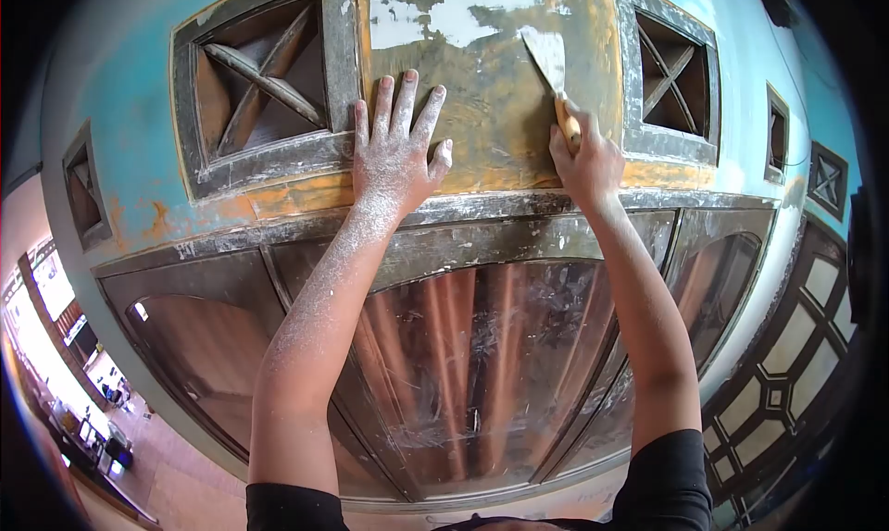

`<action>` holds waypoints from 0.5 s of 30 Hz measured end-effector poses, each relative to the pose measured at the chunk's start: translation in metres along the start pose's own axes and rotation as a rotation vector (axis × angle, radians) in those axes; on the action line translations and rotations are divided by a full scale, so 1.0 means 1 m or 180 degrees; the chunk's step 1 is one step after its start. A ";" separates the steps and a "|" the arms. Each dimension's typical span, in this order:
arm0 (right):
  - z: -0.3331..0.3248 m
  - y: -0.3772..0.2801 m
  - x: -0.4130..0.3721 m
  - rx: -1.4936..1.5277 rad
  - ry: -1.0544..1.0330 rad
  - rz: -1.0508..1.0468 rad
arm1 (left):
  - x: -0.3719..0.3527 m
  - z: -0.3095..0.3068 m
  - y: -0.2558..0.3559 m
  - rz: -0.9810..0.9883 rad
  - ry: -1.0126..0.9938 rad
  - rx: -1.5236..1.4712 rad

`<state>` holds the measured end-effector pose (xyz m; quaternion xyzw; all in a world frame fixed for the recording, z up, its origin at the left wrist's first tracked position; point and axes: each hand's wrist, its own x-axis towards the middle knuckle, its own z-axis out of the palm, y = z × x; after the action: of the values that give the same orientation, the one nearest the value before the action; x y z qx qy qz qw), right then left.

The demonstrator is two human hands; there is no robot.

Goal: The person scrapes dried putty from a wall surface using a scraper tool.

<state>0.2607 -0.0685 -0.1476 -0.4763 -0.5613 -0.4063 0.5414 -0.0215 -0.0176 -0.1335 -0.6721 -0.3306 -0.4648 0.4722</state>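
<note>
My right hand [591, 161] grips the wooden handle of a paint scraper [548, 59]. Its wide metal blade points up and lies against the wall, near the lower edge of a patch of white coating [444, 12]. Spread flat on the bare, brownish wall [500, 114] to the left is my left hand [396, 142], fingers apart and holding nothing. White dust coats that hand and its forearm. Below the white patch the wall surface is stained grey-brown and orange.
Wooden vent frames with crossed bars, one on the left [264, 87] and one on the right [674, 77], flank the scraped wall. A dark wooden window frame [491, 244] with glass and curtains runs beneath. A panelled door [787, 346] stands at the right.
</note>
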 end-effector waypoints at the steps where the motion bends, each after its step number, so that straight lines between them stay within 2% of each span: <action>1: -0.004 -0.010 0.013 -0.0096 -0.0049 0.0245 | -0.001 0.001 0.002 0.0024 0.0012 0.0008; 2: -0.008 -0.018 0.027 -0.0193 -0.0096 0.0493 | 0.000 0.000 0.002 0.0019 0.0005 0.0008; 6: -0.007 -0.039 0.064 -0.0082 0.0217 0.0455 | -0.002 -0.001 0.005 0.0009 -0.0016 -0.0004; 8: -0.002 -0.046 0.060 0.0503 0.0408 0.0424 | -0.007 -0.001 0.009 0.0013 -0.0041 -0.0023; 9: 0.002 -0.044 0.051 0.0478 0.0401 0.0425 | -0.012 0.000 0.012 0.0006 -0.0086 -0.0035; 12: 0.021 -0.034 0.023 -0.0077 0.0513 -0.0217 | -0.025 0.007 0.021 0.0004 -0.0077 -0.0131; 15: 0.019 -0.035 0.021 0.0243 0.0613 -0.0148 | -0.035 0.007 0.030 -0.0022 -0.0192 -0.0120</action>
<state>0.2235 -0.0555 -0.1263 -0.4009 -0.5326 -0.4409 0.6011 -0.0052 -0.0210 -0.1769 -0.6934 -0.3381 -0.4521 0.4477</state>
